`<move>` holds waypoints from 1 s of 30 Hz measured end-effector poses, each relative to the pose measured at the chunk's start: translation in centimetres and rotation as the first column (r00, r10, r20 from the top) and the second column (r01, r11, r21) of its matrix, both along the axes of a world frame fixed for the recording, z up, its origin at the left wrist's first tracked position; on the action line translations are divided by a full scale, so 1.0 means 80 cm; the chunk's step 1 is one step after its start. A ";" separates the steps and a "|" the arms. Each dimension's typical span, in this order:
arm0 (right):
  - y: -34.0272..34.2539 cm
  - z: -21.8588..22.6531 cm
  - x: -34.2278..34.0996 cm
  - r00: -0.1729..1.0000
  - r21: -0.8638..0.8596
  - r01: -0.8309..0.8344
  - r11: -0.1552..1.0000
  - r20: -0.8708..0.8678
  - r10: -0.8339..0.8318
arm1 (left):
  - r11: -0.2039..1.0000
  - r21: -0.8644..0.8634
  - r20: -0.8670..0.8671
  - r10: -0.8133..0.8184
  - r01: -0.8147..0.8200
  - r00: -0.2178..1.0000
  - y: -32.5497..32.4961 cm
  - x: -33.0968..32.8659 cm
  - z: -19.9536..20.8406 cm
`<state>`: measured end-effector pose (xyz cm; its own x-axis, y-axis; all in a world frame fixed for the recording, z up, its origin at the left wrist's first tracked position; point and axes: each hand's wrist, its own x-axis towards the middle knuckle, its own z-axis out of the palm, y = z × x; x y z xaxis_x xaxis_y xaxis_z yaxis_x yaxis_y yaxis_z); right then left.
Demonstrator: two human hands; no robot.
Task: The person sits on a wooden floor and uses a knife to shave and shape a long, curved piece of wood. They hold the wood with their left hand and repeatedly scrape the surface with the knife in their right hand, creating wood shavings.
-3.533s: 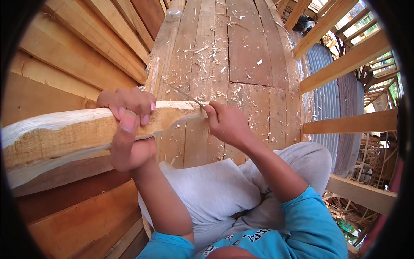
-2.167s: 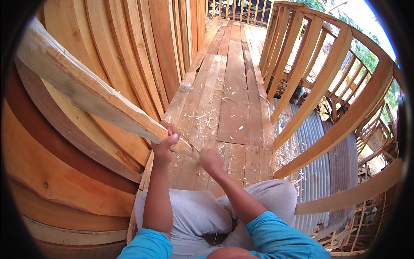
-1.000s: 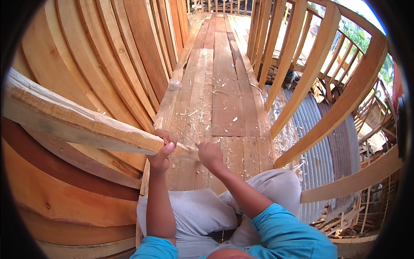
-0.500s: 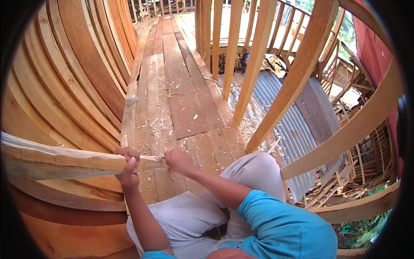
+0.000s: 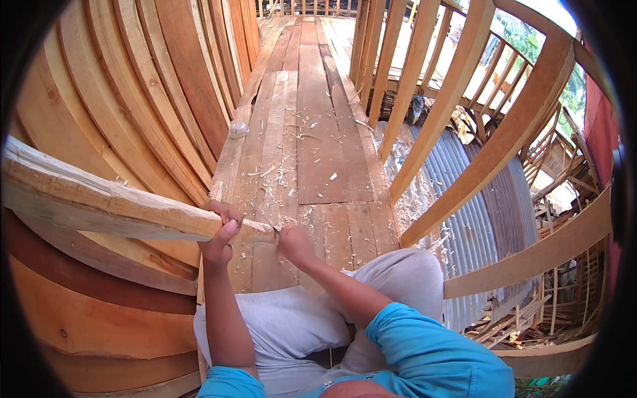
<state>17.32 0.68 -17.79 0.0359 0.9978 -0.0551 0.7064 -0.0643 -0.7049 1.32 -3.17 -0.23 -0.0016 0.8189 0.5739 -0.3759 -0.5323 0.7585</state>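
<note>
A long pale wooden beam (image 5: 113, 199) comes in from the left, its upper face rough and freshly cut. It slants down toward its narrowed end in front of my lap. My left hand (image 5: 222, 233) is wrapped round the beam close to that end. Just past the tip, my right hand (image 5: 296, 245) is closed in a fist on a small blade (image 5: 276, 231). Only a short dark bit of the blade shows, touching or very near the wood; its handle is hidden in the fist.
Wood shavings (image 5: 269, 174) litter the plank floor (image 5: 318, 146) ahead. Wooden boards (image 5: 159, 86) form a wall at left. Upright railing slats (image 5: 458, 166) stand at right, with corrugated metal sheets (image 5: 458, 205) below them. A small clear plastic item (image 5: 239, 130) lies by the wall.
The view has turned a little to the left, so the floor and railing sit farther right. The beam slants more steeply in the picture. Both hands keep their holds near its end.
</note>
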 end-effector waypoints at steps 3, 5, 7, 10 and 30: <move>-0.014 0.093 -0.026 0.982 0.185 -0.154 0.971 0.140 0.129 | 0.994 0.001 -0.036 0.105 -0.105 0.994 -0.014 -0.031 0.004; -0.020 0.108 -0.024 0.990 0.137 -0.125 0.983 -0.041 0.132 | 0.996 0.009 -0.040 0.091 -0.091 0.995 -0.013 -0.035 0.004; -0.006 0.028 -0.010 0.999 0.117 -0.034 0.993 -0.005 0.035 | 0.999 -0.007 -0.020 0.036 -0.036 0.999 -0.004 -0.016 -0.001; -0.011 0.059 -0.039 0.999 0.083 -0.034 0.996 0.023 0.032 | 0.993 -0.013 -0.042 0.115 -0.116 0.992 -0.016 -0.036 0.009; 0.011 0.031 0.001 0.966 -0.150 -0.094 0.984 0.226 0.127 | 1.000 -0.017 -0.075 -0.006 0.005 0.997 -0.009 -0.040 0.009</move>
<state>17.40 1.54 -15.31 -0.0458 0.9798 -0.1949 0.8585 -0.0612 -0.5091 -1.86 -3.87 0.49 0.0456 0.8282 0.5586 -0.3208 -0.5174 0.7933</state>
